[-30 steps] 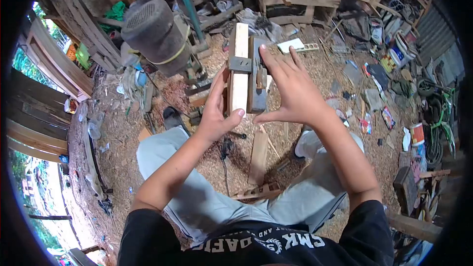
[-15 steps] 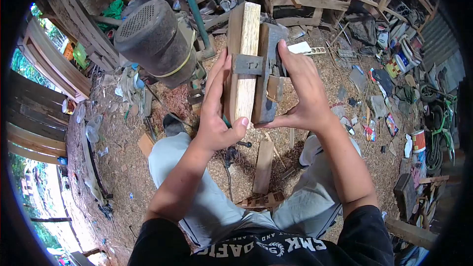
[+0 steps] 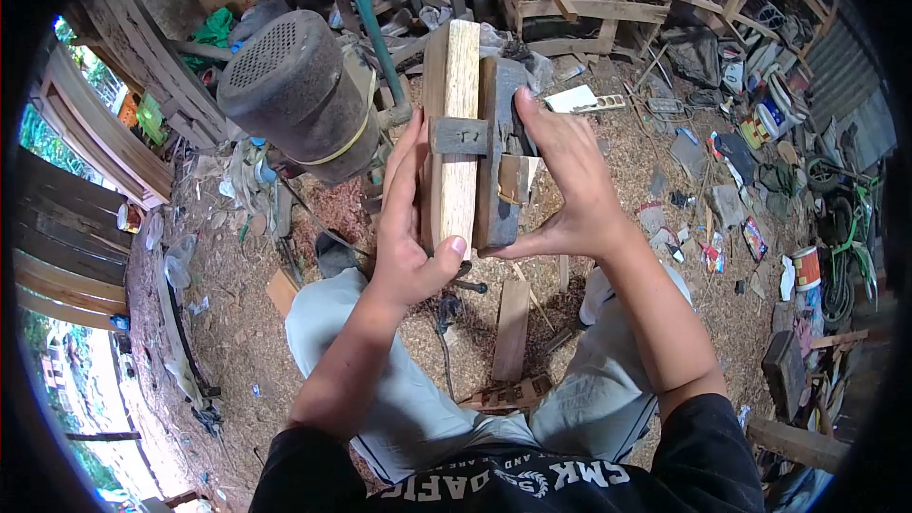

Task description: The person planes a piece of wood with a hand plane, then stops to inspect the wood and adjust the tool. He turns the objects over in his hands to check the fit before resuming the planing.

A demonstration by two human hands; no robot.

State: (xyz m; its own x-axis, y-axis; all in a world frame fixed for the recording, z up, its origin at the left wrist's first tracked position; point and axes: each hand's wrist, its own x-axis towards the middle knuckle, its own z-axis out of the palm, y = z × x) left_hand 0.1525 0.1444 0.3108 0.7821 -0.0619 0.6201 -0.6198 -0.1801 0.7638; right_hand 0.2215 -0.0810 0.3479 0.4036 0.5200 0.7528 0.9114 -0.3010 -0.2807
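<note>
Upright between my hands stands a thick wood block point(image 3: 461, 76) with a pale narrow edge facing me. My left hand point(image 3: 404, 247) grips its left side, fingers along the face and thumb on the lower edge. My right hand point(image 3: 575, 180) is curled round a dark wooden marking gauge point(image 3: 496, 199), thumb near its top and another finger under its bottom end. The gauge's short bar point(image 3: 460, 136) lies across the pale edge of the block, and a small lighter wood piece point(image 3: 514, 179) sticks out on its right side. The palm side of my right hand is partly hidden.
A dark motor-like machine point(image 3: 294, 95) with a perforated cover stands at the left front. A loose board point(image 3: 511, 328) lies on the shavings between my legs. Scrap and litter spread on the right, beside a small green bicycle point(image 3: 855, 247). A slatted wooden frame point(image 3: 589, 9) stands at the back.
Both hands have shifted slightly left and a little down in view, carrying the wood block and gauge together. The bar still lies across the block's edge.
</note>
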